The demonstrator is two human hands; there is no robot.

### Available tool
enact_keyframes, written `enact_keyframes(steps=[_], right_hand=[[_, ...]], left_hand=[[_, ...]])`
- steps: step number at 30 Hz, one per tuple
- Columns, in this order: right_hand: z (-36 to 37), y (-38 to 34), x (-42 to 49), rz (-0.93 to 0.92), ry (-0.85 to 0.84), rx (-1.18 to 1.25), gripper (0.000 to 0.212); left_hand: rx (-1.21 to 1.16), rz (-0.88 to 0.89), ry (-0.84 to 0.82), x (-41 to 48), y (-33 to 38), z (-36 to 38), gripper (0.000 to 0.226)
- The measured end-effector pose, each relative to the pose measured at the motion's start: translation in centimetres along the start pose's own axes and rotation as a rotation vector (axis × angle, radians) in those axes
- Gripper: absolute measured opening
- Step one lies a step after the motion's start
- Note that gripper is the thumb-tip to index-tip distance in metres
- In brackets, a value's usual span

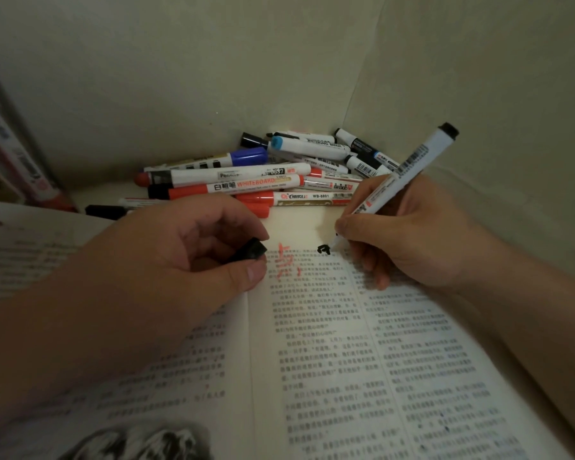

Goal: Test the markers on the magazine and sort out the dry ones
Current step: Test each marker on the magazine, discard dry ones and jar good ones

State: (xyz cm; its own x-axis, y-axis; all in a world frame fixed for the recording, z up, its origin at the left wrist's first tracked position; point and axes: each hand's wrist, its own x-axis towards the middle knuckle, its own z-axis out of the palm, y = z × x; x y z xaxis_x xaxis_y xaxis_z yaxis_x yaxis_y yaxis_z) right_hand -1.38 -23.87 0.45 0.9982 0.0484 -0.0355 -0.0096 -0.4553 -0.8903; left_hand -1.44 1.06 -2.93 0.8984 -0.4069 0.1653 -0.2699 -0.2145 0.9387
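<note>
Pale walls meet in a dim corner at 12 o'clock. Below them a pile of markers [246, 180] lies mostly crosswise on the counter [93, 189], just past the top edge of the open magazine [312, 360]. Books [14, 154] stand at 10 o'clock.

At 3 o'clock the right hand [412, 234] has its grip closed low on the barrel of an uncapped marker [409, 167], as one holds a pen. The marker's long axis rises from the nib toward 1 o'clock. The nib touches the page's top margin, right beside a solid black mark [323, 249], so this one looks to be writing well.

At 9 o'clock the left hand [180, 254] rests on the magazine and pinches the black cap [250, 250] between thumb and fingers. A red scribble [286, 263] lies between the two hands.

Recapping seems due next. The cap sits near the nib, at 9 o'clock from it, but which way its mouth faces I cannot tell.
</note>
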Motion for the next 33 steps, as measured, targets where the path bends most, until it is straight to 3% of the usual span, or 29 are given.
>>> enact_keyframes(steps=[11,20,25,33], right_hand=[[-0.15,-0.33,-0.53,-0.041,-0.126,0.056,0.013],[-0.79,-0.4,-0.22,-0.03,0.024,-0.084,0.016],[-0.85,-0.23,-0.73,-0.036,-0.011,0.041,0.012],[-0.78,-0.06,-0.62,-0.082,-0.072,-0.018,0.014]], left_hand=[[0.052,-0.024,0.0,-0.01,0.44,0.06,0.032],[0.028,-0.018,0.014,-0.08,0.34,0.11,0.032],[0.03,-0.021,-0.006,0.02,0.2,-0.06,0.036],[0.023,-0.019,0.012,0.06,0.35,0.19,0.03]])
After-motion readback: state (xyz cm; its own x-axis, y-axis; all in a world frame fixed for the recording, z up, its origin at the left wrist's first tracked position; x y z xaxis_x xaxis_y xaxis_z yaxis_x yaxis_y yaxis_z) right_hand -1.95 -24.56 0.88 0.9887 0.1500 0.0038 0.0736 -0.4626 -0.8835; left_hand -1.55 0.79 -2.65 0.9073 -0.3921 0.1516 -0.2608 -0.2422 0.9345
